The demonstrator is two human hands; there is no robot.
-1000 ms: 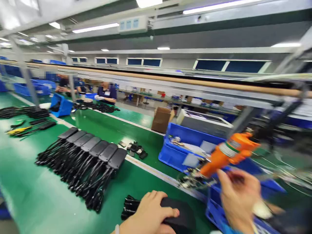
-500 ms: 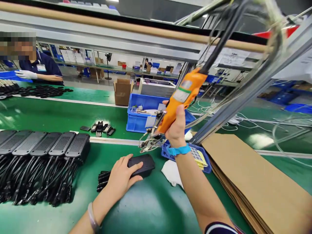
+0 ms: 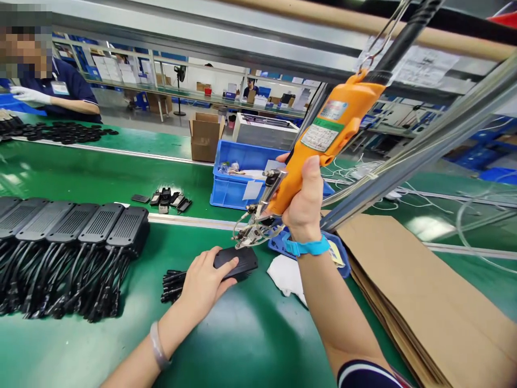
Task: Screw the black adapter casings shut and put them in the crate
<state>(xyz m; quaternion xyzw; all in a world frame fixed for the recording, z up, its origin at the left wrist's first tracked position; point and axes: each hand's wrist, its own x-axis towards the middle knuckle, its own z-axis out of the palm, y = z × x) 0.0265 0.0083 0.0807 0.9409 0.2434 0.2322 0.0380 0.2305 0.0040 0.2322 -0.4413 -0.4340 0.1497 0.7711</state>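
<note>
The right hand (image 3: 302, 207) has its grip closed around the orange electric screwdriver (image 3: 319, 148), whose long axis slants down-left, tip hanging just above the black adapter (image 3: 236, 261). The left hand (image 3: 202, 285) presses flat on that adapter, fingers curled over it, nearer than the right. Adapter lies on the green table (image 3: 242, 334), just left of a white cloth (image 3: 286, 277).

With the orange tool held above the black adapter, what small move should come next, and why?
Probably lower the orange screwdriver in the right hand until its tip meets the black adapter. The left hand already pins the adapter to the green belt, and the tip hangs just above it.
</note>
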